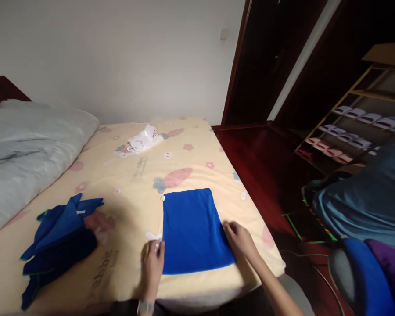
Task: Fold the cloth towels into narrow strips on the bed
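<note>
A blue cloth lies flat in front of me as a near rectangle, with a small white tag at its far left corner. At its near left edge is my left hand, fingers curled and closed on the border. My right hand is closed at the right edge, its fingertips pinching the fabric there. Off to the left, a loose heap of darker and brighter blue cloths lies crumpled, apart from both hands.
Everything rests on a bed with a cream patterned sheet. Farther back is a white plastic bag; a grey quilt lies left. Right of the bed are a shoe rack with slippers, and a stool with blue fabric.
</note>
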